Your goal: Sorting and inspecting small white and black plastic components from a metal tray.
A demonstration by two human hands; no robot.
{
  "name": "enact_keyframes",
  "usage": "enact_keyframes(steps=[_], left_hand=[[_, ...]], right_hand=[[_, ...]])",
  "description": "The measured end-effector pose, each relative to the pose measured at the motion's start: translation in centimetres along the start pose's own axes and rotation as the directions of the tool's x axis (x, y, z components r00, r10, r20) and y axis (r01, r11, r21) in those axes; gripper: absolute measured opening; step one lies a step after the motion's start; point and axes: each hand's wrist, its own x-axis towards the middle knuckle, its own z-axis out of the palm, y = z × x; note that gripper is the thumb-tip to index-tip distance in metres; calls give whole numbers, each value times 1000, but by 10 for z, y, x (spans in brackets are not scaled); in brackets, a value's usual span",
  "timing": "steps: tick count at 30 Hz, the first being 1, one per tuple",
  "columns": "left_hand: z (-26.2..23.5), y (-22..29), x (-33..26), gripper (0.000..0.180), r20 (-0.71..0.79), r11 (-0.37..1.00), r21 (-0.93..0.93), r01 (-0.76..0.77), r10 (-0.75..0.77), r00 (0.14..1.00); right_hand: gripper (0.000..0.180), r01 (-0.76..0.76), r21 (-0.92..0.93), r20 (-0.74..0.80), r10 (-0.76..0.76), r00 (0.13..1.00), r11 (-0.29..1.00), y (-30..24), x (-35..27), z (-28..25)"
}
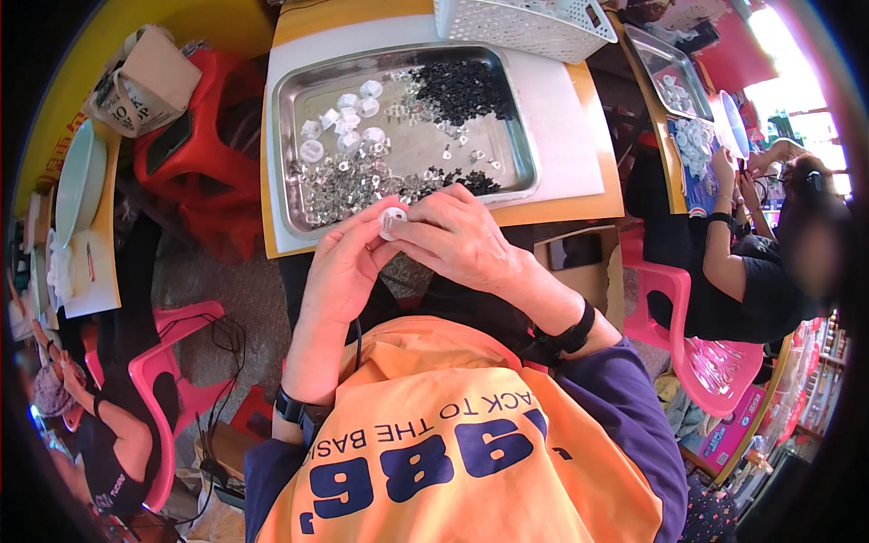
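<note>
Between my two hands, just in front of the tray's near edge, is a small round white plastic piece (391,223). My left hand (348,258) pinches it from the left, and the fingers of my right hand (462,233) press on its right side. Whether the right fingers hold a smaller part is hidden. Beyond my hands lies a shallow metal tray (380,65). In it are several similar white pieces (347,118) at the left, a heap of small black parts (462,90) at the far right, and many small shiny metal bits (348,185) along the near left.
A white perforated basket (525,27) stands behind the tray on the white board (570,136). A red stool (195,136) is at the left. Two people sit at side tables, the right one on a pink chair (670,317). Below the table's right edge, a phone (576,252) lies in a cardboard box.
</note>
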Motion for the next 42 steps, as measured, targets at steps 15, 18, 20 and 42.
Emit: enact_keyframes(steps=[15,18,20,42], left_hand=[[-27,11,5,37,109,962,-250,108,-83,991],[-31,12,4,36,108,958,-266,107,-81,991],[-34,14,5,36,106,958,-269,104,-78,991],[-15,33,14,35,138,978,-190,90,-64,988]], right_hand=[[11,-543,-294,5,570,822,786,127,0,-49],[9,-378,-393,102,448,888,838,139,6,-41],[8,-348,-376,168,432,886,859,145,10,-35],[10,-240,826,556,666,498,-511,66,28,-47]])
